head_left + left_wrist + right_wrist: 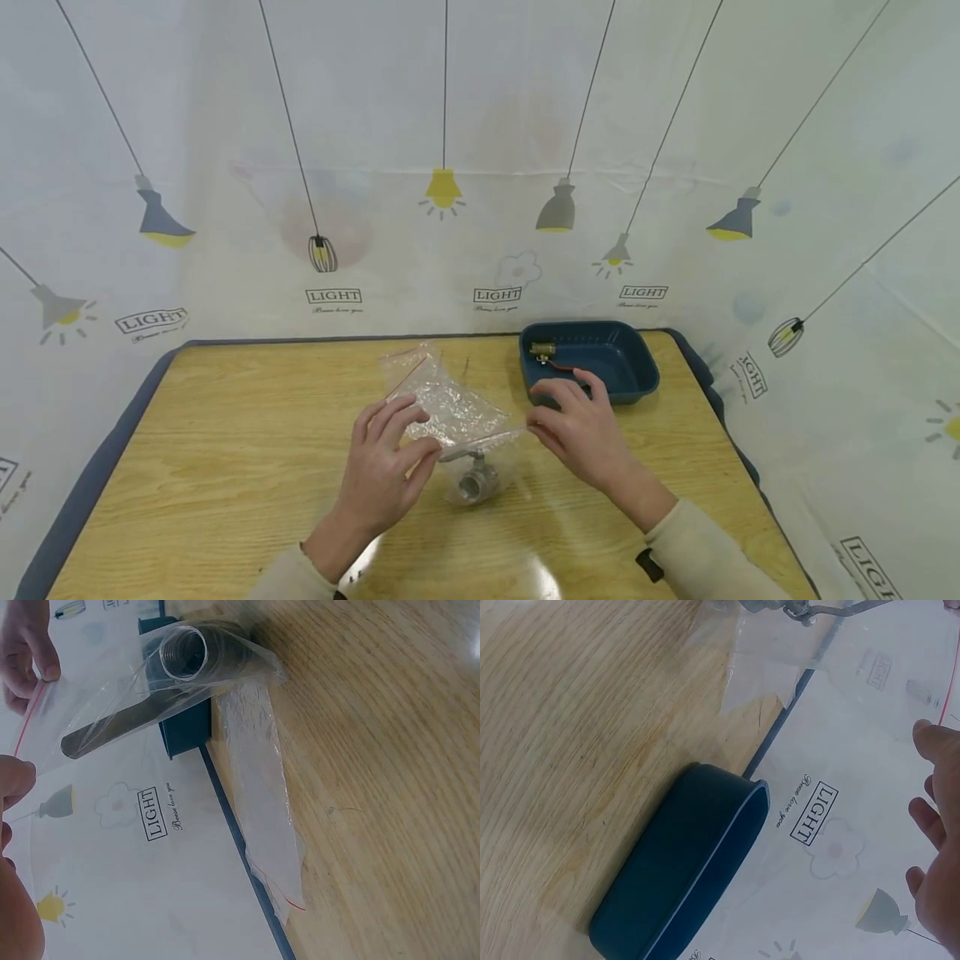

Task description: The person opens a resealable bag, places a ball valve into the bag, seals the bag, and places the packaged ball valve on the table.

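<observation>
Between both hands hangs a clear zip bag [112, 694] with a red seal line along its top. Inside it is a metal ball valve [477, 482] with a threaded opening and a long flat lever handle [120, 727]. My left hand [386, 462] pinches one end of the bag's top edge between thumb and finger. At the other end, my right hand [577, 429] pinches the same edge, its remaining fingers loosely bent. Behind the held bag, more clear zip bags [450, 404] lie flat on the wooden table [247, 450].
At the back right of the table stands a dark blue plastic bin [637, 367], just beyond my right hand. A brass valve [543, 350] with a red handle lies in it. A pale curtain [405, 250] printed with lamps surrounds the table's back and sides.
</observation>
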A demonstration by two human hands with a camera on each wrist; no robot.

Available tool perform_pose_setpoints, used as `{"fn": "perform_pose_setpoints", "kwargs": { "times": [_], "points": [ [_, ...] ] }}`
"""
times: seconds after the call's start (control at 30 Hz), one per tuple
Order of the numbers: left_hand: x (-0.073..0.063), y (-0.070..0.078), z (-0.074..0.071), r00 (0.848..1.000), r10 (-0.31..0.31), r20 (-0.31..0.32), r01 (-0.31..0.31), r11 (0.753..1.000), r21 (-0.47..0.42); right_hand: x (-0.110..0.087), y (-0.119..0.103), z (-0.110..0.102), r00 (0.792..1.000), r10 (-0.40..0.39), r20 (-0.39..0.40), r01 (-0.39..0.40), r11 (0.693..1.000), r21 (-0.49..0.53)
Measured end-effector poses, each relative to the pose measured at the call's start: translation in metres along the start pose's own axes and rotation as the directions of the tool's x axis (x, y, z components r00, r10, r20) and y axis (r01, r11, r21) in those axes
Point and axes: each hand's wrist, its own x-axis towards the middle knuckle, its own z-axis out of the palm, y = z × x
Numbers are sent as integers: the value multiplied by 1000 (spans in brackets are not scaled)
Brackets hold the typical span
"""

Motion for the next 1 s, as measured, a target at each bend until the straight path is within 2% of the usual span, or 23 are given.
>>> {"fn": "perform_pose_setpoints", "kwargs": {
  "times": [0.2,0.4,0.77,0.9,1.0],
  "points": [
    [1,1,0,1000,-2,-16,2,1000,-6,-2,2,-1,1000,9,20,-9,1000,0],
    [1,0,0,1000,-13,-8,13,1000,1,-2,2,-1,1000,1,7,-1,1000,-4],
    [-7,-4,-1,993,-92,74,94,995,-28,-3,-5,3,1000,30,4,-30,1000,1],
    [-8,-3,-2,991,-104,82,108,993,-41,-2,-7,6,999,49,-4,-49,999,18],
    [-8,-3,-2,990,-110,89,114,992,-43,-2,-8,8,997,69,24,-70,997,20]
  ]
}}
